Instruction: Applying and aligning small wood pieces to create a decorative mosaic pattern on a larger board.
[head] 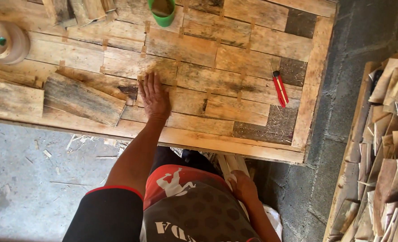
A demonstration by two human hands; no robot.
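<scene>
Setting: a workshop with a grey concrete floor [33, 179] strewn with wood splinters, and a grey block wall [355, 67] on the right.
Work surface: a large wooden panel [315, 76] made of weathered boards fitted side by side inside a plain frame, seen from the head camera looking straight down.
Left hand: the left hand [154, 96] lies flat and open on the boards near the middle of the panel, fingers spread and pointing away from the person, gripping nothing.
Right hand: the right hand [243, 186] hangs below the panel's near edge, beside the person's hip, touching pale wooden strips [228, 165] that stand under the panel; whether the fingers close on them cannot be told.
Loose plank: 1 grey, weathered plank [83, 99] lies tilted on the panel, just left of the left hand.
Red tool: 1 red, pen-like tool [279, 88] lies on the boards, well to the right of the left hand.
Green cup: 1 green cup [162, 12] stands at the far edge.
Round object: 1 tan disc with a green knob [4, 42] sits at the far left.
Wood pile: stacked scrap pieces [387, 148] fill the right side.
</scene>
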